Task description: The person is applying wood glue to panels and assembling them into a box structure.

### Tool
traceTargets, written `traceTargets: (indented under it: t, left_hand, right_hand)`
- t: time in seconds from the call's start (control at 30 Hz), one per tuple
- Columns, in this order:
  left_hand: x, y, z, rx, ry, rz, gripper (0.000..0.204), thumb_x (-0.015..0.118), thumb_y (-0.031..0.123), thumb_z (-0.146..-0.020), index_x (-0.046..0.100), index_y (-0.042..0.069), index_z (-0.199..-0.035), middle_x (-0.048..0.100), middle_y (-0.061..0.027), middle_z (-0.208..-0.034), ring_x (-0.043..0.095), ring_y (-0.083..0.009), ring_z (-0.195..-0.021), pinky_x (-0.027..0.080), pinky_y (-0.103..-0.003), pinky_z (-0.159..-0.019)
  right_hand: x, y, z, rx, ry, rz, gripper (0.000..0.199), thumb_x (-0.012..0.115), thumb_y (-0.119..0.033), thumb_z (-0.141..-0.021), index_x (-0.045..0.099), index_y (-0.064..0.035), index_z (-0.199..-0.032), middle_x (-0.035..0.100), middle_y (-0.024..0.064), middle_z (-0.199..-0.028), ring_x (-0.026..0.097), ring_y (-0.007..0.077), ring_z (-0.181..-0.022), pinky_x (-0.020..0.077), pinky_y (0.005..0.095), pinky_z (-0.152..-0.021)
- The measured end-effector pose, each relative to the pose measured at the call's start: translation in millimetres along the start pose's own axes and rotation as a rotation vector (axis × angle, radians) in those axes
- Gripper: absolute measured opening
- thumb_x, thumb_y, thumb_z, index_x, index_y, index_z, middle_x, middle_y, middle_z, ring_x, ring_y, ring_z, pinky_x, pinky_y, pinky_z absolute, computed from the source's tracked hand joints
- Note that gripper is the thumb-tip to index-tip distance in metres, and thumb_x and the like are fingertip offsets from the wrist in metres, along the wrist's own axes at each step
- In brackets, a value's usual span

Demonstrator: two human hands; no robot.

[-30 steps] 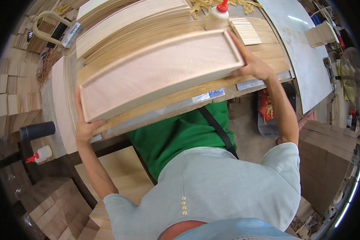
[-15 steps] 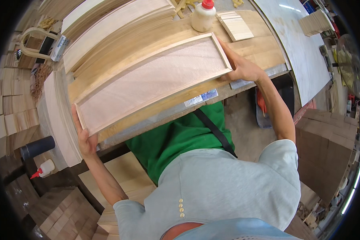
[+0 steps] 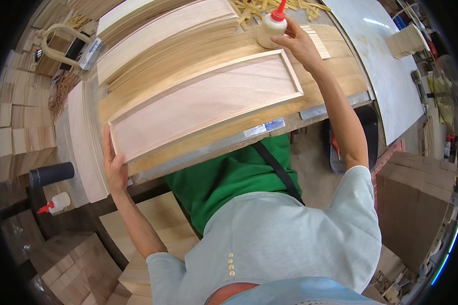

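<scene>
Left to right: my left hand has the left end of the shallow wooden tray, fingers along its outer side and thumb over the near-left corner. The tray lies slantwise along the near edge of the worktop, open side up. I'd judge it light and stiff, dry rather than slippery; its thin panel could crack if pressed, so the raised rim at the two short ends is the place to hold.

Toward the far edge, right of the middle, my right hand is closed about the right side of a squeeze bottle; I can't tell whether its base is lifted. It should be soft-walled, perhaps slick, best held round the body below the red cap.

Counting: one dark cylinder and one smaller red-tipped bottle by the worktop's left end, making two bottles; one sheet stack along the left edge; one tray; two long stacks at the far edge; one batch of small slats beyond my right hand.
</scene>
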State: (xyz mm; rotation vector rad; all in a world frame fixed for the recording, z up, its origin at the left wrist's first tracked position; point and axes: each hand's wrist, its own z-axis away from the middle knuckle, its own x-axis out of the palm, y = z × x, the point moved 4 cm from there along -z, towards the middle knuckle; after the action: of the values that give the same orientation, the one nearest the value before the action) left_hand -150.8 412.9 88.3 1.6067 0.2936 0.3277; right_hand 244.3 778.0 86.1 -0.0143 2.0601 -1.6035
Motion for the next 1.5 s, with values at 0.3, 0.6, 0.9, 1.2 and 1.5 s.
traceTargets:
  t: [0.3,0.6,0.9,1.2,1.5]
  left_hand:
    - [-30.9,8.7,12.1,0.079,0.032,0.122,0.081,0.054,0.045,-0.096,0.016,0.002,-0.153,0.024,-0.0206,-0.156,0.028,-0.032,-0.143,0.024,-0.043,-0.116]
    - [-44.9,22.6,58.7,0.026,0.437,-0.136,0.04,0.046,0.012,-0.102,0.043,-0.005,-0.138,0.052,-0.0209,-0.135,0.053,-0.0305,-0.124,0.041,-0.043,-0.107]
    - [-44.4,27.1,98.9,-0.033,0.543,-0.182,0.035,0.052,0.008,-0.099,0.051,-0.006,-0.131,0.06,-0.0186,-0.126,0.059,-0.0272,-0.116,0.047,-0.039,-0.101]
    - [1.4,67.8,54.5,0.153,0.483,-0.275,0.031,0.051,0.001,-0.096,0.054,-0.008,-0.126,0.062,-0.0201,-0.121,0.062,-0.0258,-0.111,0.046,-0.039,-0.101]
    - [130.0,122.7,-15.6,0.362,-0.009,-0.261,0.03,0.057,-0.006,-0.089,0.06,-0.007,-0.118,0.065,-0.0183,-0.115,0.062,-0.0259,-0.11,0.045,-0.036,-0.1]
  right_hand:
    - [-25.6,-1.1,-13.1,0.036,0.05,0.118,0.059,0.06,-0.007,-0.084,0.045,-0.004,-0.141,0.061,0.0129,-0.127,0.058,0.0218,-0.116,0.0426,0.034,-0.101]
    - [-17.5,31.5,-134.5,-0.226,-0.154,0.624,0.03,0.066,-0.015,-0.081,0.069,-0.0041,-0.109,0.069,0.0178,-0.103,0.066,0.0259,-0.096,0.0506,0.0361,-0.084]
    - [-18.9,35.0,-188.2,-0.245,-0.03,0.394,0.032,0.068,-0.026,-0.08,0.069,-0.0062,-0.105,0.064,0.0099,-0.073,0.061,0.0234,-0.064,0.0489,0.0368,-0.064]
    - [-93.9,-100.0,-155.3,-0.216,0.05,-0.141,0.022,0.062,-0.021,-0.091,0.064,-0.0013,-0.099,0.067,0.0079,-0.086,0.065,0.017,-0.084,0.0519,0.0338,-0.082]
    - [-101.5,-152.0,-104.4,-0.353,-0.042,-0.213,0.018,0.059,-0.021,-0.096,0.059,-0.0027,-0.101,0.067,0.009,-0.09,0.065,0.0164,-0.087,0.0526,0.0312,-0.083]
